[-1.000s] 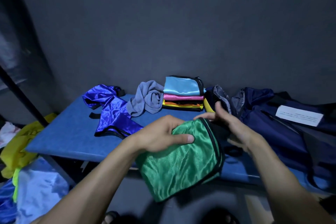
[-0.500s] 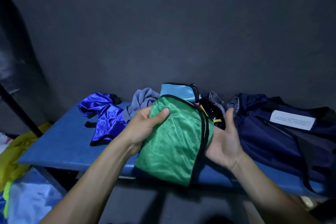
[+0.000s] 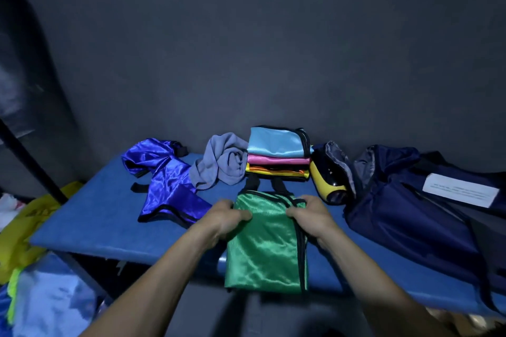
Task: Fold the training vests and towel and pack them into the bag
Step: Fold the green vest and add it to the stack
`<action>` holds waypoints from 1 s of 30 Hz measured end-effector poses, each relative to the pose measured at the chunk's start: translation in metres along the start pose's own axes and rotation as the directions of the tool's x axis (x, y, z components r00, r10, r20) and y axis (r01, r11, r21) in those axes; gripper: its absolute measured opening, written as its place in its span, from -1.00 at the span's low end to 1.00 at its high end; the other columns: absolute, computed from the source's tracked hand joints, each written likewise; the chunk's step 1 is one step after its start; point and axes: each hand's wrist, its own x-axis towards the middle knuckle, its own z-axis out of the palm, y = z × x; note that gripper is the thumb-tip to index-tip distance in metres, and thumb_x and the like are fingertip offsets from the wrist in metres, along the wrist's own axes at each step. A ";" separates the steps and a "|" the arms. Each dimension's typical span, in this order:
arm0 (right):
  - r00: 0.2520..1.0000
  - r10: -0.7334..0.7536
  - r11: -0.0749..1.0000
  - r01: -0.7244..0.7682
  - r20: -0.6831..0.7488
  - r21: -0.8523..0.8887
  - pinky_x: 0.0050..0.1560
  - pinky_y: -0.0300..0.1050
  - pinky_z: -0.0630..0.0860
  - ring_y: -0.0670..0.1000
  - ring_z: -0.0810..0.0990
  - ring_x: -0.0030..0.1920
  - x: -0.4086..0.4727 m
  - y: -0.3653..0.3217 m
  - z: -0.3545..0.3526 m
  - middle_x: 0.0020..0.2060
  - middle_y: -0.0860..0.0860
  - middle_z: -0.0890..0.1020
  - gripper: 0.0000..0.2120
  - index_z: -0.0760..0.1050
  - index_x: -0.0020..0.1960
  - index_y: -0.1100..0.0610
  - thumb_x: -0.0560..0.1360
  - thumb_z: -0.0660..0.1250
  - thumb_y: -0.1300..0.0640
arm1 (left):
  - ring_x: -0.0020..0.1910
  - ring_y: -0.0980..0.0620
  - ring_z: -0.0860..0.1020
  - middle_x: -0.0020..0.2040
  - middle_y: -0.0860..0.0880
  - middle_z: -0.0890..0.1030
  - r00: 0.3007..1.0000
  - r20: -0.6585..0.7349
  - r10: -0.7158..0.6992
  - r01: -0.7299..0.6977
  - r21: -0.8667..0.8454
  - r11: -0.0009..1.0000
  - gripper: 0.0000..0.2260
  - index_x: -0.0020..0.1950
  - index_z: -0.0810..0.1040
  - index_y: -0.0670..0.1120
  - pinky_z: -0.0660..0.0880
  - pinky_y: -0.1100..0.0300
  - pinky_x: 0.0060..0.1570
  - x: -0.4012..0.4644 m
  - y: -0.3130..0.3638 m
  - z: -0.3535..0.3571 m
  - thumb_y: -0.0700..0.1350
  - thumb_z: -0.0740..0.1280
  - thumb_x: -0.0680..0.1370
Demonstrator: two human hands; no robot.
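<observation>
The green vest (image 3: 267,243), already folded into a narrow strip, is lying lengthwise on the front of the blue mat (image 3: 90,216), its near end hanging over the edge. The left hand (image 3: 227,217) is gripping its far left corner and the right hand (image 3: 309,216) is gripping its far right corner, fingers curled over the fabric. This is probably the start of one more fold, bringing that end toward the person.

Just behind it, a stack of folded vests (image 3: 278,154) is sitting against the wall: light blue on top, pink beneath, orange and yellow at the bottom. So several vests are looking finished. The grey towel (image 3: 221,163) is lying crumpled to the left of the stack, touching it, and is not yet folded. Further left, the royal blue vest (image 3: 167,180) is sprawling unfolded. To the right, the navy bag (image 3: 405,205) is slumping open, with a yellow and black object (image 3: 327,180) at its mouth. No vest appears to be inside it, so the packing is still waiting; roughly half remains.
</observation>
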 end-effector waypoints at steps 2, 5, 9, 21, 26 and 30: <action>1.000 0.005 0.999 -0.005 -0.004 -0.047 -0.26 0.05 0.32 0.09 0.45 -0.30 0.009 -0.003 -0.004 -0.28 0.09 0.49 -0.89 0.48 -0.04 0.02 0.55 0.42 0.12 | -0.25 -0.07 0.66 -0.12 -0.15 0.67 1.000 0.008 0.006 -0.008 0.265 0.964 -0.76 0.05 0.58 -0.22 0.62 0.13 -0.35 0.001 0.013 -0.006 -0.05 0.46 0.55; 1.000 0.005 0.999 -0.005 0.002 -0.038 -0.22 -0.01 0.24 0.06 0.31 -0.28 0.020 -0.010 -0.009 -0.35 0.06 0.33 -0.67 0.29 -0.26 0.02 0.49 0.45 0.09 | -0.37 -0.11 0.68 -0.14 -0.27 0.71 0.991 0.098 -0.093 0.048 0.392 0.919 -0.71 0.10 0.55 -0.32 0.62 0.10 -0.38 0.006 0.030 -0.017 -0.07 0.41 0.60; 0.999 -0.047 0.999 0.047 -0.020 -0.010 -0.14 -0.04 0.27 0.06 0.19 -0.40 0.037 -0.018 -0.005 -0.51 -0.07 0.13 -0.41 0.10 -0.41 0.01 0.55 0.42 -0.12 | -0.34 -0.06 0.68 -0.11 -0.13 0.68 1.000 0.019 0.021 -0.028 0.580 0.814 -0.54 0.06 0.53 -0.18 0.58 0.18 -0.40 0.031 0.040 -0.028 0.24 0.38 0.57; 0.998 -0.049 0.995 0.045 0.044 0.086 -0.23 -0.14 0.42 -0.01 0.58 -0.16 0.072 -0.027 0.007 -0.15 0.02 0.64 -0.80 0.55 -0.17 0.18 0.46 0.55 0.14 | -0.40 0.02 0.34 -0.40 0.01 0.35 0.997 0.028 0.076 -0.080 0.313 0.946 -0.59 -0.33 0.36 -0.05 0.26 0.18 -0.37 0.063 0.034 -0.022 0.01 0.54 0.51; 0.973 -0.230 0.962 0.227 0.001 0.153 -0.29 -0.43 0.45 -0.08 0.58 -0.16 0.068 -0.019 0.006 -0.16 -0.03 0.64 -0.89 0.63 -0.02 0.13 0.49 0.51 0.27 | -0.10 0.03 0.51 -0.09 0.00 0.58 0.999 0.052 0.016 -0.026 0.192 0.981 -0.72 -0.03 0.57 -0.08 0.45 0.14 -0.21 0.062 0.039 -0.026 0.04 0.57 0.47; 0.938 -0.345 0.916 0.345 -0.034 0.205 -0.20 -0.34 0.49 -0.10 0.57 -0.24 0.066 -0.013 0.002 -0.24 -0.06 0.63 -0.87 0.64 -0.07 0.07 0.51 0.49 0.29 | -0.15 0.02 0.52 -0.12 -0.04 0.59 0.996 0.084 -0.006 -0.008 0.162 0.987 -0.66 0.00 0.60 -0.09 0.45 0.18 -0.22 0.063 0.038 -0.033 0.10 0.59 0.42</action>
